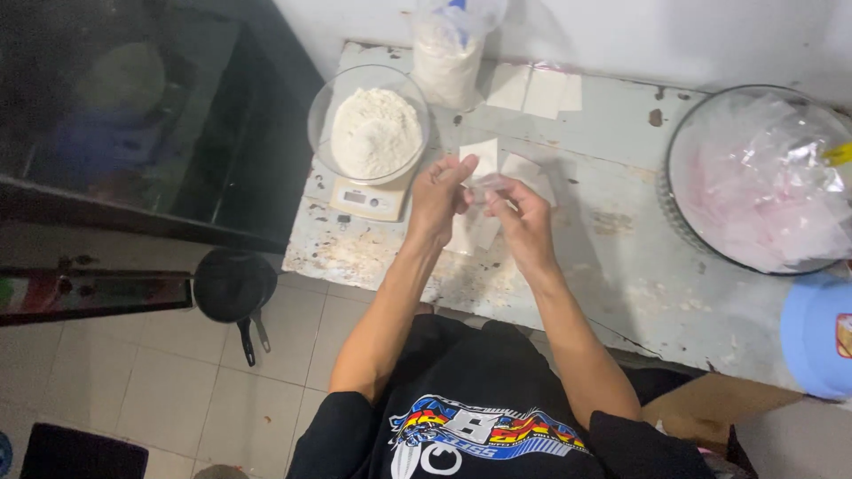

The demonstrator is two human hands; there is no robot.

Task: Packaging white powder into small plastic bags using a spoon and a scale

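My left hand (437, 197) and my right hand (525, 219) meet over the worn white table (621, 266), both pinching a small clear plastic bag (485, 184) between the fingertips. Flat white sheets (484, 232) lie on the table under and behind the hands. To the left, a glass bowl of white flour (375, 131) stands on a small digital scale (366, 200). My forearms reach out from a black shirt.
A plastic sack of flour (446, 55) stands at the table's back, with more white sheets (537, 89) beside it. A big glass bowl of clear bags (763, 177) sits at right, a blue lid (818, 337) below it. A black pan (232, 286) lies on the tiled floor.
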